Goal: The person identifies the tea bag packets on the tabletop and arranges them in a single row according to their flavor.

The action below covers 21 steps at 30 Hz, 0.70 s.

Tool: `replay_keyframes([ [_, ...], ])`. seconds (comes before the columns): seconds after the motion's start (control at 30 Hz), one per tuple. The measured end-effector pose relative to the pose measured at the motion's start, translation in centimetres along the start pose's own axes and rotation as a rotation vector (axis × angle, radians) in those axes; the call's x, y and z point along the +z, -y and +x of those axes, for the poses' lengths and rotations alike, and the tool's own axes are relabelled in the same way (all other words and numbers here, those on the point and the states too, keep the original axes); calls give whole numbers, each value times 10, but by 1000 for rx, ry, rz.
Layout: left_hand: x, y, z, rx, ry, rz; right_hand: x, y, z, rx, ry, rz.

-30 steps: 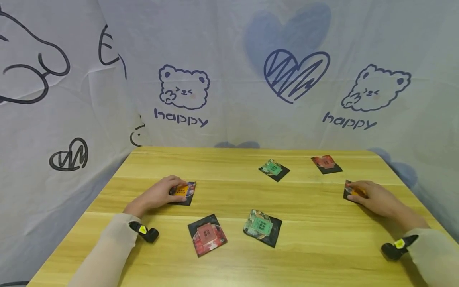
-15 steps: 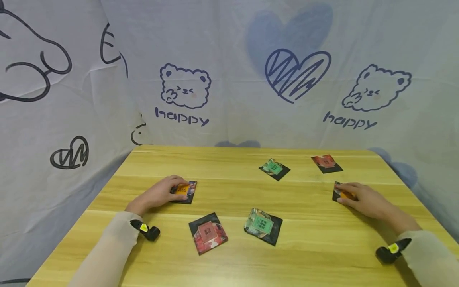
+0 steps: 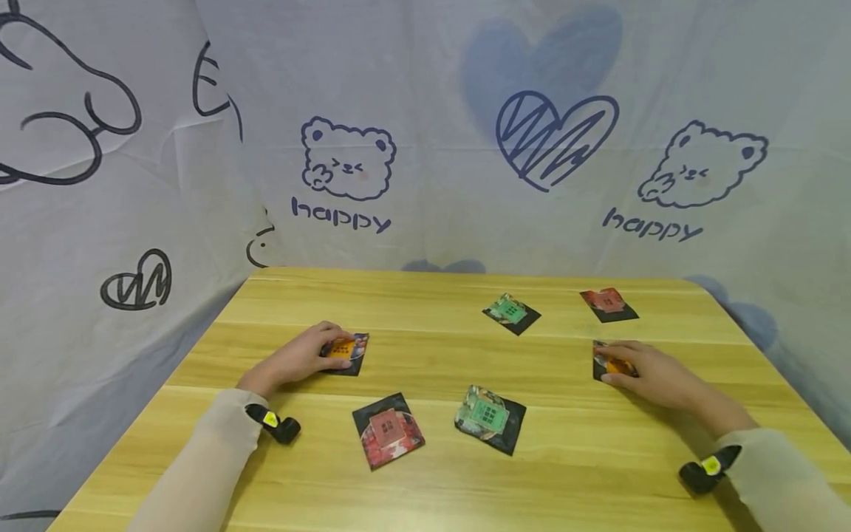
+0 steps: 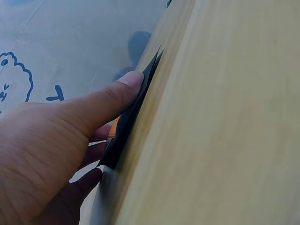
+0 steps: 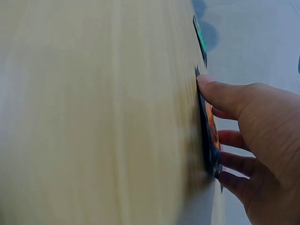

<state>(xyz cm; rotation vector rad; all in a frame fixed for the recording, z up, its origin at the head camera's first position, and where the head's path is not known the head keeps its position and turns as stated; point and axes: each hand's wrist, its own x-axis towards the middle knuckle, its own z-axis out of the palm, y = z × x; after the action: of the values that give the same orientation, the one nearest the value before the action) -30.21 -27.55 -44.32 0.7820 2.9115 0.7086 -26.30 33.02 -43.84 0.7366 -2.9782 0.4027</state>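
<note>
At the table's left, my left hand (image 3: 309, 356) grips a flat square packet with an orange label (image 3: 344, 353) by its edges. In the left wrist view the thumb lies along the packet's dark edge (image 4: 129, 117), and the other fingers are partly hidden behind it. Over on the right, my right hand (image 3: 654, 373) holds a matching orange-labelled packet (image 3: 614, 365) between thumb and fingers, low over the table. The right wrist view shows this packet's orange face (image 5: 211, 124) edge-on. Whether either packet touches the wood is hard to tell.
Two green-labelled packets lie on the wooden table (image 3: 425, 488), one far (image 3: 512, 314), one near (image 3: 490, 419). Two red-labelled packets lie at back right (image 3: 609, 304) and front left (image 3: 388, 431). A white cloth with drawings (image 3: 445, 199) hangs behind the table.
My right hand has moved left, bringing its orange-labelled packet nearer the middle of the table. The left hand keeps its grip in nearly the same place. The other packets lie still.
</note>
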Motion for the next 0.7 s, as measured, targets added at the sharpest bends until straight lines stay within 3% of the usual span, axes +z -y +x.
replay_keyframes([
  [0.27, 0, 1, 2, 32, -3, 26, 4, 22, 10, -41, 4, -8],
  [0.7, -4, 0, -1, 0, 43, -44, 14, 49, 27, -46, 32, 17],
])
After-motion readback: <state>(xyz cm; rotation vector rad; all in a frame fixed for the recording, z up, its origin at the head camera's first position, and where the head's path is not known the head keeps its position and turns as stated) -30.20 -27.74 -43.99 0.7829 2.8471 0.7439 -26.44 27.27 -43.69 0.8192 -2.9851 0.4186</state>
